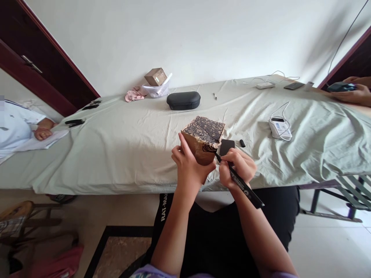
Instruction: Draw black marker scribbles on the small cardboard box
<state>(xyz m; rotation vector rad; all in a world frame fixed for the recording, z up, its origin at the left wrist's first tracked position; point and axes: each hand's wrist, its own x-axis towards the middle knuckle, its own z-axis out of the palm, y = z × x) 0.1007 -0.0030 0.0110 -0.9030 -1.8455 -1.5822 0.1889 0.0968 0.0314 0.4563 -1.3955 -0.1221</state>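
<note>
Mid-doodle here: left hand point(189, 164) clamped round the cardboard box point(204, 139), right hand point(236, 168) pinching the marker point(240, 183) at its lower corner, so steady tip control looks key.

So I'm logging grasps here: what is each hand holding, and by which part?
The left hand holds the patterned cardboard box by its lower side; the right hand holds a black marker near its tip.

The cardboard box point(203, 141) looks matt brown, its top face covered in dense black ink patterning, and the marker point(240, 183) against it is black plastic with a slight sheen. The table point(130, 146) is draped in pale green, wrinkled matt cloth. The oval case point(183, 100) behind looks like matt black fabric-covered shell.
</note>
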